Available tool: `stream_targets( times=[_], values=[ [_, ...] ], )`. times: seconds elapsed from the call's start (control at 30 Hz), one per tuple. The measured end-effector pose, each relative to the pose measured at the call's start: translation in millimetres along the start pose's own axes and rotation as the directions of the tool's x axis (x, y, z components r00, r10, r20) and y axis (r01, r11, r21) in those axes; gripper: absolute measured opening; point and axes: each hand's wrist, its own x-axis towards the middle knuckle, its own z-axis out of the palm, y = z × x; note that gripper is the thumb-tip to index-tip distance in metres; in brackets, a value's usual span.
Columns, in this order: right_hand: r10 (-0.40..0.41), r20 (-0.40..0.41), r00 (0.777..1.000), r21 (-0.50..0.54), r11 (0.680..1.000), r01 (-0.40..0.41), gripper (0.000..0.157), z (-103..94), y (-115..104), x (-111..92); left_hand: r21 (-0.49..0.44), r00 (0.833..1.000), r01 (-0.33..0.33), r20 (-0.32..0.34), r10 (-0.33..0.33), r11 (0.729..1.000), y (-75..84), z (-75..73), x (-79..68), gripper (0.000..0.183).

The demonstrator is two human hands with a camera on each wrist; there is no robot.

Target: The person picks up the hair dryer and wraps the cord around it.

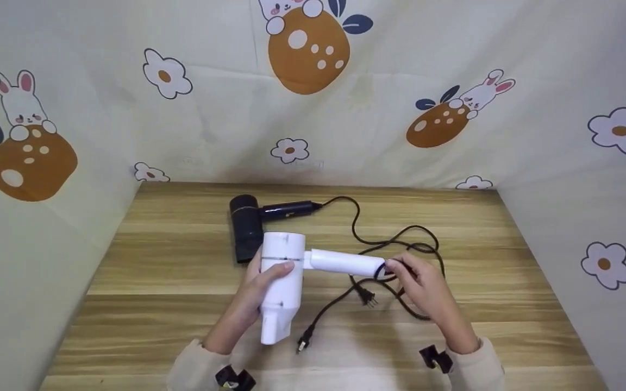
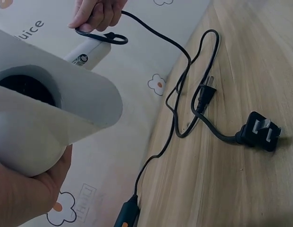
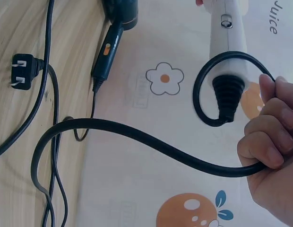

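Note:
A white hair dryer is held above the table, its nozzle pointing toward the near edge and its handle out to the right. My left hand grips its barrel, thumb across the top. In the right wrist view, my right hand pinches the black cord close to the handle's end, where the cord makes a small loop below the dark strain relief. Behind lies a dark hair dryer on the table, partly hidden by the white one.
Two cords cross on the wooden table. One plug lies under the white handle, another plug nearer the front. Patterned cloth walls enclose the back and sides.

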Motion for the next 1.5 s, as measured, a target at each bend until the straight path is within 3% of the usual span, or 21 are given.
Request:
stream_targets(
  times=[0.13,0.3,0.4,0.6,0.67,0.77,0.93,1.07,1.13,1.37,1.5],
  values=[
    [0.016,-0.036,0.999,0.072,0.997,-0.013,0.012,-1.0,4.1,4.4,-0.043,0.999,0.014,0.048,-0.012,0.999,-0.5,-1.3,-2.1,0.064],
    [0.149,0.017,0.989,0.231,0.962,-0.149,0.011,-1.7,8.0,8.5,-0.118,0.992,0.064,0.112,-0.051,0.991,-2.1,-3.8,-5.6,0.054],
    [0.191,0.096,0.977,0.353,0.911,-0.213,0.012,-3.0,11.5,9.5,-0.149,0.988,0.074,0.143,-0.053,0.986,-3.1,-4.5,-6.4,0.049],
    [0.138,0.292,0.946,0.576,0.765,-0.289,0.022,-1.1,18.0,7.0,-0.208,0.979,0.083,0.201,-0.04,0.975,-4.0,-5.9,-10.2,0.039],
    [0.136,0.32,0.938,0.591,0.744,-0.31,0.024,2.2,17.9,5.3,-0.237,0.977,0.079,0.211,-0.028,0.968,-3.7,-6.2,-11.1,0.034],
    [0.166,0.336,0.927,0.567,0.75,-0.34,0.025,9.8,17.6,1.8,-0.282,0.977,0.064,0.214,-0.002,0.957,-2.1,-6.5,-11.9,0.028],
    [0.207,0.361,0.909,0.46,0.809,-0.367,0.03,25.9,17.0,-4.5,-0.321,0.988,0.017,0.148,0.033,0.947,1.8,-6.8,-11.5,0.025],
    [0.168,0.329,0.929,0.277,0.924,-0.265,0.029,32.4,10.1,-9.0,-0.289,0.997,-0.028,0.055,0.046,0.957,3.7,-6.1,-11.3,0.028],
    [0.162,0.308,0.938,0.195,0.954,-0.229,0.025,32.4,5.2,-10.8,-0.286,0.998,-0.041,0.028,0.051,0.957,4.2,-5.4,-11.0,0.032],
    [0.178,0.298,0.938,0.003,0.982,-0.187,0.018,27.9,-9.8,-18.4,-0.247,0.996,-0.076,-0.057,0.063,0.966,2.1,-8.0,-9.8,0.038],
    [0.092,0.245,0.965,-0.06,0.995,-0.08,0.011,24.5,-16.0,-20.6,-0.19,0.992,-0.088,-0.102,0.069,0.978,2.6,-9.6,-7.2,0.045]
  ],
)
